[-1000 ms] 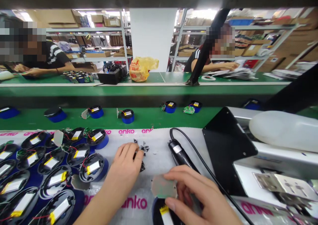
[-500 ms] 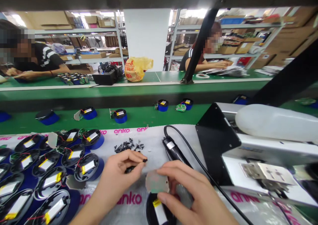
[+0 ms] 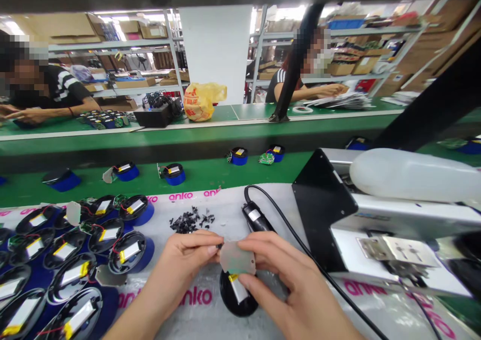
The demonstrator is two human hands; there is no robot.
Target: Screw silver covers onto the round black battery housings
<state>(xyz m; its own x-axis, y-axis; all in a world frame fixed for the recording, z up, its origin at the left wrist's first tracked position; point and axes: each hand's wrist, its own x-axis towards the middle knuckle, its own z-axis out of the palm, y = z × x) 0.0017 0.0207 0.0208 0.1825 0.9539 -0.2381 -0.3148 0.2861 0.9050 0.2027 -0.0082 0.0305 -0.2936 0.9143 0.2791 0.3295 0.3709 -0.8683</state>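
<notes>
My right hand (image 3: 289,275) pinches a small grey circuit board (image 3: 237,258) above a round black shell (image 3: 239,296) holding a silver battery with a yellow end. My left hand (image 3: 188,257) is closed in a pinch on a tiny black part, its fingertips touching the board's left edge. A heap of the same small black parts (image 3: 190,221) lies on the white sheet just beyond my left hand. A black corded tool (image 3: 256,219) rests behind the board.
Several blue-and-black shells with batteries (image 3: 75,255) crowd the left. More blue units (image 3: 172,174) ride the green conveyor (image 3: 210,175). A black-and-white machine (image 3: 376,220) fills the right. Two other people work at the far bench, beside a yellow bag (image 3: 203,99).
My left hand picked a black part from the heap and carried it right to the board's edge. My right hand lifted the board slightly; the view shifted left.
</notes>
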